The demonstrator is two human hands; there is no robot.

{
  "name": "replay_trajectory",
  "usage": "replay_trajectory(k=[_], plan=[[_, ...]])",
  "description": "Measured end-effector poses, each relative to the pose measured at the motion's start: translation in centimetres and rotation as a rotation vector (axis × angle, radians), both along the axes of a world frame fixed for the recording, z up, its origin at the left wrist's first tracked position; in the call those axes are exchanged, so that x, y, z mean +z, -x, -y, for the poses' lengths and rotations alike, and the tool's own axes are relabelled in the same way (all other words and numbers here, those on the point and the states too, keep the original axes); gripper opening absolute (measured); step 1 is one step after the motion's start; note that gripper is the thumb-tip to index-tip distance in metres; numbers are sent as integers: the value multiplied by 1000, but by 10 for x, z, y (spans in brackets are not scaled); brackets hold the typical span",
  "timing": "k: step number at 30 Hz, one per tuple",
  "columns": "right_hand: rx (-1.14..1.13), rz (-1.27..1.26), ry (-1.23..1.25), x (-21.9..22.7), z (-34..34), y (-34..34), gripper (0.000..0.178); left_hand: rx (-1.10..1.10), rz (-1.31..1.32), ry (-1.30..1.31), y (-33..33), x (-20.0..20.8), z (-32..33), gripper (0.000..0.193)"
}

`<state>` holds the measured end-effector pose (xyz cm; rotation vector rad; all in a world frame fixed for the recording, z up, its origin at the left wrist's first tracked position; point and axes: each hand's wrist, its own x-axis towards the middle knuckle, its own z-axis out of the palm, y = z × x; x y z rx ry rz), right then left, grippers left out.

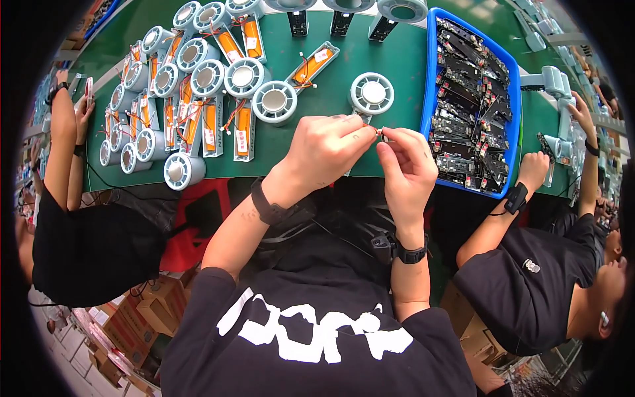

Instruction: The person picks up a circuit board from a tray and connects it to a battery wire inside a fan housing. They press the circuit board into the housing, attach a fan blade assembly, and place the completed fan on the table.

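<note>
Over the table's near edge, my left hand [331, 149] and my right hand [408, 165] meet fingertip to fingertip. Both are closed in a pinch on a small wire connector [379, 133], with a bit of reddish wire showing beside the left fingers. Just beyond them lies a light blue-grey housing with a round vented head [372, 93]; my hands hide most of its handle. To its left rests a similar unit with a round head [274, 101]. Behind that, an open handle [313, 67] shows an orange battery pack and loose thin wires.
Many similar units [192, 86] crowd the green table [370, 56] on the left. A blue bin [430, 86] of black circuit boards [466, 112] stands at right. Several units stand along the far side. People work on either side; a red stool [178, 248] is at lower left.
</note>
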<state>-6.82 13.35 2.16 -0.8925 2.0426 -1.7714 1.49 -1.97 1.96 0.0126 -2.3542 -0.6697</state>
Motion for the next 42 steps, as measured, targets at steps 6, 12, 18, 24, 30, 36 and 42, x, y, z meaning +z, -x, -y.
replay_trajectory(k=[6,12,18,24,30,36,42], plan=[[-19,-13,-33,1,0,1,20,18,14,-39,-1,-4,-2,14],[-16,-52,-61,3,0,0,19,15,11,-67,-1,-3,-3,13],[-9,-73,-144,12,2,1,17,16,39,-31,-2,-4,-5,13],[23,-213,-214,21,0,7,16,-36,118,71,-3,-2,-4,20],[54,-64,-164,17,-1,11,15,-107,97,63,-1,-3,5,24],[82,50,-164,17,-2,16,13,-117,-16,62,-1,-1,13,23],[136,136,-251,25,-3,21,13,-200,51,58,1,-4,20,19]])
